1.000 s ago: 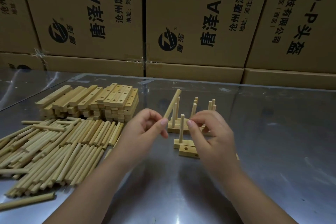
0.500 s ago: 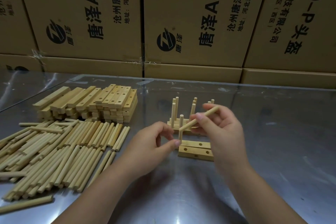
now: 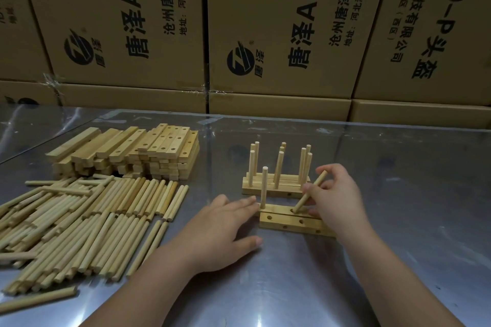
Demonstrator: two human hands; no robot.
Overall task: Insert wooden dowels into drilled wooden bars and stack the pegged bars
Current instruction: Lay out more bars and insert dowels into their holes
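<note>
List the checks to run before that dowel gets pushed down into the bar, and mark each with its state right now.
1. Tip at hole: ok. The held dowel has its lower end at the middle hole of the rear bar.
2. Dowel upright: not ok. It leans, top to the right.
3. Grip: ok. The right hand pinches the dowel.
4. Bar steadied: ok. The left hand lies flat, fingertips at the bar's left end.
5. First dowel: ok. It stands upright in the left hole.
6. Right-end hole free: cannot tell. The right hand covers it.
</note>
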